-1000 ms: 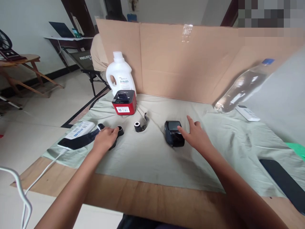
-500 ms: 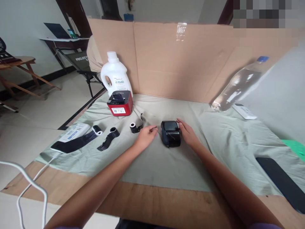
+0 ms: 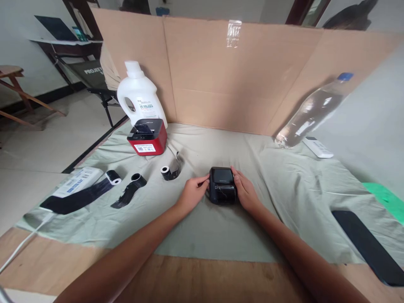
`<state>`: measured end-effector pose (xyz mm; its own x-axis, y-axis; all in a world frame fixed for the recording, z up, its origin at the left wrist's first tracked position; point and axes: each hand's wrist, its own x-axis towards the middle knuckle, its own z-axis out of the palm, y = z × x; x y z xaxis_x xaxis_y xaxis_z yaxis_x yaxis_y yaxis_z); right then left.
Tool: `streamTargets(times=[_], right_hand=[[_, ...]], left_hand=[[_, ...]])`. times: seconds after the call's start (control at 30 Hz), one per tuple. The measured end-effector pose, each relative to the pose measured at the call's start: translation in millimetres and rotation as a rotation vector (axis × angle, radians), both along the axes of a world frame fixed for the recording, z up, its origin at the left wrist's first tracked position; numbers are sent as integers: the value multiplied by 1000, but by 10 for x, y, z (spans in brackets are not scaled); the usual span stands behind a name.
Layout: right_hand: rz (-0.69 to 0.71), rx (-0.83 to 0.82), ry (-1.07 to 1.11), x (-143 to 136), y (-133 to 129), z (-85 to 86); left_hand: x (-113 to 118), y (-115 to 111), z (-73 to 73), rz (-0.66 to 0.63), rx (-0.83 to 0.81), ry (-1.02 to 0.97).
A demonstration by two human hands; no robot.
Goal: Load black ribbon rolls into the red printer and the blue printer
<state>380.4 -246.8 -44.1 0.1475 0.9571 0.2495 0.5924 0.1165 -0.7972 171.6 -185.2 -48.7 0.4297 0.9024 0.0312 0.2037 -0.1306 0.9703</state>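
Observation:
A small black device (image 3: 222, 185) with a dark screen lies on the green-grey cloth. Against its left side rest the fingertips of my left hand (image 3: 193, 194). My right hand (image 3: 246, 191) lies along its right side, fingers on the edge, so the device is held between both hands. Left of my left hand is a small black roll (image 3: 170, 172) with a curled strip. Farther left are a second black roll (image 3: 134, 185) and a third one with a white core (image 3: 112, 179), its long strip unrolled.
A red and black box-shaped device (image 3: 147, 139) stands before a white detergent bottle (image 3: 139, 94). Cardboard (image 3: 221, 80) rises behind. At right are a tilted clear bottle (image 3: 311, 111), a white object (image 3: 317, 147), a black phone (image 3: 368, 246) and green material (image 3: 385, 198).
My left hand has moved right and now touches the black device, which has turned slightly to sit straighter. The camera view has shifted, so the things at left appear farther left.

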Motion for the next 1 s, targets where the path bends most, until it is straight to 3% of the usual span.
streamTargets(times=[0.27, 0.47, 1.0], right_hand=[[-18, 43, -71, -9, -21, -102], [-24, 49, -97, -33, -33, -111], [-87, 25, -105, -83, -77, -88]], left_hand=[[-70, -98, 25, -76, 397, 447], [-83, -156, 62, -123, 502, 825], [-12, -180, 87, -120, 545, 967]])
